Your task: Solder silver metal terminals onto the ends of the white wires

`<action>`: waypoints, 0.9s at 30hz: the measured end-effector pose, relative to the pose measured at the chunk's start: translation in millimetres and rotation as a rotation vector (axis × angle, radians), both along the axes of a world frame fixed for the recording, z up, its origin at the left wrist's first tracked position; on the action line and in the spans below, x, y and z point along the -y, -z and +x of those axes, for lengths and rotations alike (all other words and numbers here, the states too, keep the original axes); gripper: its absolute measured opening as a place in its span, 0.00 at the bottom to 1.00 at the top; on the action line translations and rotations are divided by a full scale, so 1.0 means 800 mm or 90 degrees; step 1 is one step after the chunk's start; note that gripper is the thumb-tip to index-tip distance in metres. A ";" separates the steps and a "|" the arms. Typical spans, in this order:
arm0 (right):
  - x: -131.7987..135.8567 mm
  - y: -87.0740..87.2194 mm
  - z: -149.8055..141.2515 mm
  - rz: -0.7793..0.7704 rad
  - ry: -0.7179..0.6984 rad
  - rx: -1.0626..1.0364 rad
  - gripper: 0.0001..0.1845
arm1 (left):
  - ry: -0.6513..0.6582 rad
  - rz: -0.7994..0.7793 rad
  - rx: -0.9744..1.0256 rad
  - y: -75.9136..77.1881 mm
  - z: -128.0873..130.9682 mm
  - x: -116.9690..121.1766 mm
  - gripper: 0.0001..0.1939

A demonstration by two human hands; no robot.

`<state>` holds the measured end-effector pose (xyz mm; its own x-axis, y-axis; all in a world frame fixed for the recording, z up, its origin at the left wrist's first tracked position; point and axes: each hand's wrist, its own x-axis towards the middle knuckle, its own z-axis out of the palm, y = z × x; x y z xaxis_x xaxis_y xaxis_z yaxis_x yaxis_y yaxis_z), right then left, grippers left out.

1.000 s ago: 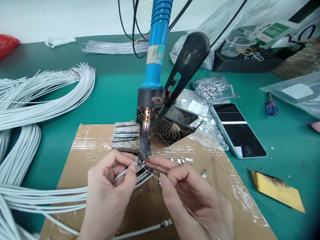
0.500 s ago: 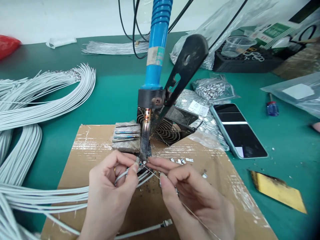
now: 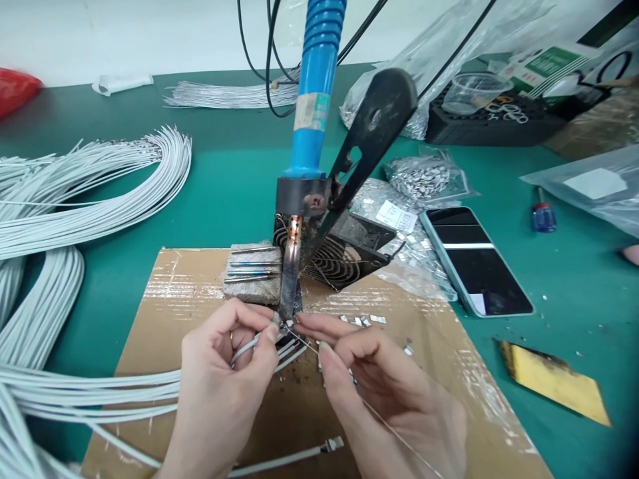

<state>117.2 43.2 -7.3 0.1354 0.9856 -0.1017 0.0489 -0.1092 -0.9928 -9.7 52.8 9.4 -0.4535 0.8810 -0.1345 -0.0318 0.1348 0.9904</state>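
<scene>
My left hand [image 3: 232, 372] pinches a white cable [image 3: 244, 349] near its end, just under the tip of a soldering iron [image 3: 290, 279]. The iron has a blue handle and is clamped upright in a black metal stand [image 3: 372, 133]. Between the thumb and fingers of my right hand [image 3: 384, 386], a thin solder wire [image 3: 389, 426] runs up to the same spot. A tiny metal connector [image 3: 289, 324] sits at the tip, partly hidden by the fingertips. Another cable with a connector on its end [image 3: 332, 444] lies below on the cardboard [image 3: 174, 286].
White cable bundles [image 3: 150, 179] cover the left side. A small fan [image 3: 344, 259] and a grey block with metal rods [image 3: 252, 293] stand behind the iron. Several small connectors [image 3: 364, 321] lie on the cardboard. To the right are a phone [image 3: 479, 259], a screwdriver [image 3: 543, 216] and a yellow piece [image 3: 559, 386].
Both hands stay at the iron's tip. My left hand has shifted very slightly to the right with the cable; otherwise almost nothing differs.
</scene>
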 end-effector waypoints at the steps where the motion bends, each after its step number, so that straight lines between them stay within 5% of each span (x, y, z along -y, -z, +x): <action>1: 0.000 0.001 0.001 0.000 -0.003 0.000 0.13 | 0.002 0.002 -0.002 0.001 0.000 0.000 0.05; 27: 0.001 0.002 -0.002 -0.016 0.007 -0.005 0.14 | 0.024 -0.007 -0.014 0.004 -0.006 0.006 0.06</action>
